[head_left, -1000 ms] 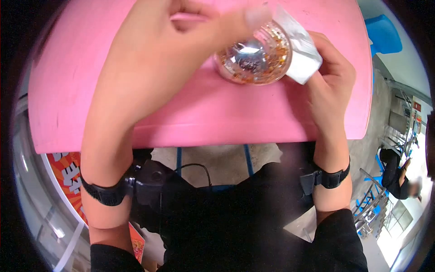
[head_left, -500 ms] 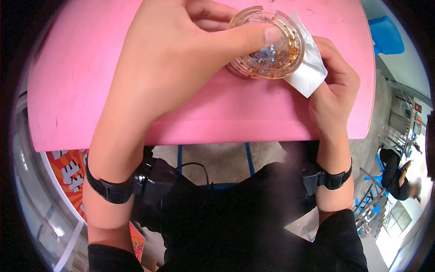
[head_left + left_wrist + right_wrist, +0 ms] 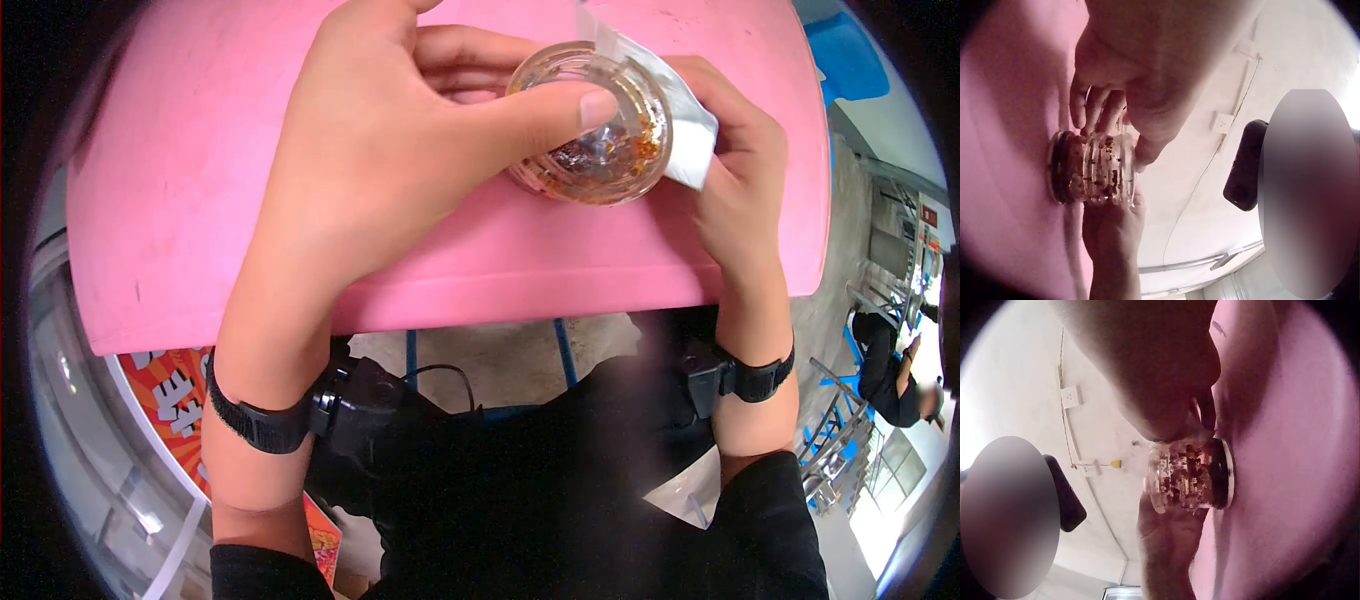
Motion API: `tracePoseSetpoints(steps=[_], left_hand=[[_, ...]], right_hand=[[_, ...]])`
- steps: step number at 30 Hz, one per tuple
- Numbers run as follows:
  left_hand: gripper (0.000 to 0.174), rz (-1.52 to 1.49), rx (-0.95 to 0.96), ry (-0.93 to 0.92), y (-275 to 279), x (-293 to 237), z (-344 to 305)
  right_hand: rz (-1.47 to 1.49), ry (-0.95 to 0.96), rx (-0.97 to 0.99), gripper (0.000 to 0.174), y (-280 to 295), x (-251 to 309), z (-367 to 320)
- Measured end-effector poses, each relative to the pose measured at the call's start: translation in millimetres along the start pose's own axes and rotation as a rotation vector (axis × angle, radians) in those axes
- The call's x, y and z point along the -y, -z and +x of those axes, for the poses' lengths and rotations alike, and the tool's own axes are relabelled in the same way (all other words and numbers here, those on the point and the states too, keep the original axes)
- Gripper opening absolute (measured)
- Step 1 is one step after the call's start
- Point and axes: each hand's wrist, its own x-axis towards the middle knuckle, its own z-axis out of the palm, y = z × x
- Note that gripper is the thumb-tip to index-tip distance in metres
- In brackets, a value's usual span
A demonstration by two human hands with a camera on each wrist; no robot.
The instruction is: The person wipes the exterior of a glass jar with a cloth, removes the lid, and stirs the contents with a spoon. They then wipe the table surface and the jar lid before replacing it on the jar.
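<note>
A round clear container [image 3: 640, 150] with reddish-brown bits stuck inside stands on the pink table [image 3: 480, 285]. My left hand [image 3: 390, 150] grips it from the left, thumb across its top and fingers behind. At its right side my right hand [image 3: 740, 150] holds a folded white tissue [image 3: 692, 140] against the wall. From the side, in the left wrist view, the ridged container [image 3: 1109, 169] sits between both hands. The right wrist view shows the container [image 3: 1188, 475] below the right hand [image 3: 1154, 381]; the tissue cannot be made out there.
A blue stool [image 3: 845, 55] stands beyond the table's right edge. Farther right, a seated person [image 3: 885, 370] in dark clothes is near metal-framed furniture. A red and orange printed sign [image 3: 175, 405] lies below the table's left front edge.
My left hand has come down onto the container, its thumb now resting over the top. The tissue in my right hand has shifted and folded along the container's side.
</note>
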Motion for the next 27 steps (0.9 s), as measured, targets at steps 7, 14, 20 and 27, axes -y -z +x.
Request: tracePoseSetpoints(steps=[7, 14, 20, 27], left_hand=[[0.066, -0.034, 0.094, -0.160, 6, 22, 2], [0.065, 0.350, -0.145, -0.169, -18, 14, 1], [0.061, 0.128, -0.063, -0.066, -9, 9, -4], [0.047, 0.309, -0.107, -0.192, -24, 12, -3]], right_hand=[[0.065, -0.005, -0.033, 0.030, 4, 2, -10], [0.051, 0.074, 0.011, 0.027, 1, -4, 13], [0.100, 0.008, -0.048, 0.032, 3, -8, -19], [0.047, -0.004, 0.011, 0.029, 5, -3, 8]])
